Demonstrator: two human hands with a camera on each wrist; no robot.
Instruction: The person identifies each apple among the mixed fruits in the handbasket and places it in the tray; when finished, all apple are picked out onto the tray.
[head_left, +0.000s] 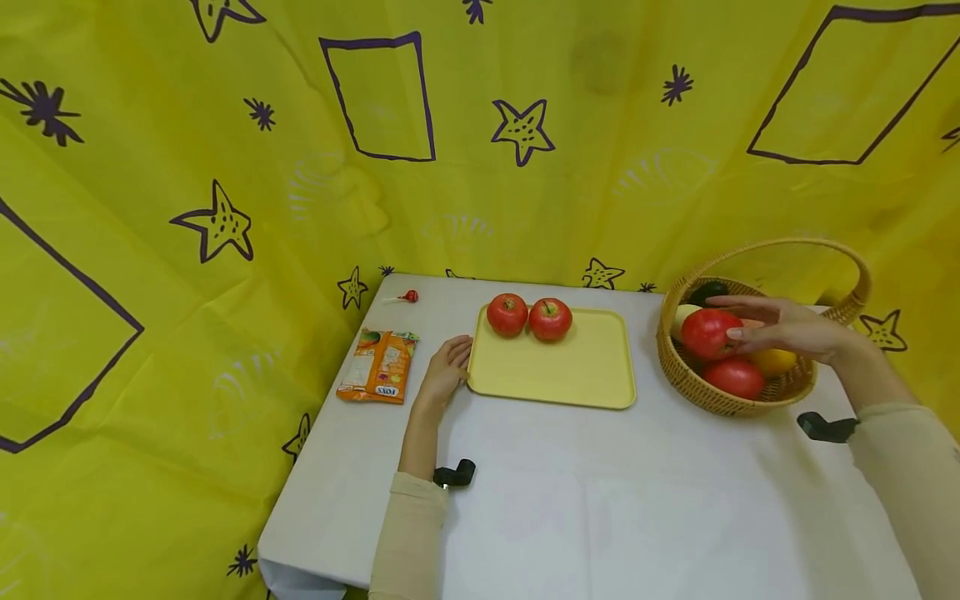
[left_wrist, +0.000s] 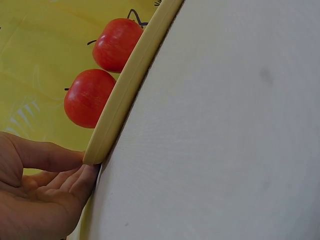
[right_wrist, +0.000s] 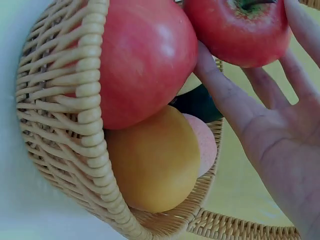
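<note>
A yellow tray (head_left: 555, 362) lies on the white table, with two red apples (head_left: 507, 315) side by side at its back edge. My left hand (head_left: 444, 371) is at the tray's left edge and pinches its rim between thumb and fingers, as the left wrist view shows. Over the wicker basket (head_left: 701, 400) on the right, my right hand (head_left: 795, 329) holds a red apple (right_wrist: 240, 35) in its fingers. Below that apple, another red apple (right_wrist: 145, 60), an orange-yellow fruit (right_wrist: 155, 160), a pink fruit (right_wrist: 202, 142) and a dark green item (right_wrist: 197, 105) lie in the basket.
An orange snack packet (head_left: 378, 367) lies left of my left hand. Behind it is a red lollipop (head_left: 408, 296). The basket's tall handle (head_left: 810, 242) arches over its back. A yellow patterned cloth (head_left: 450, 200) hangs behind and left of the table.
</note>
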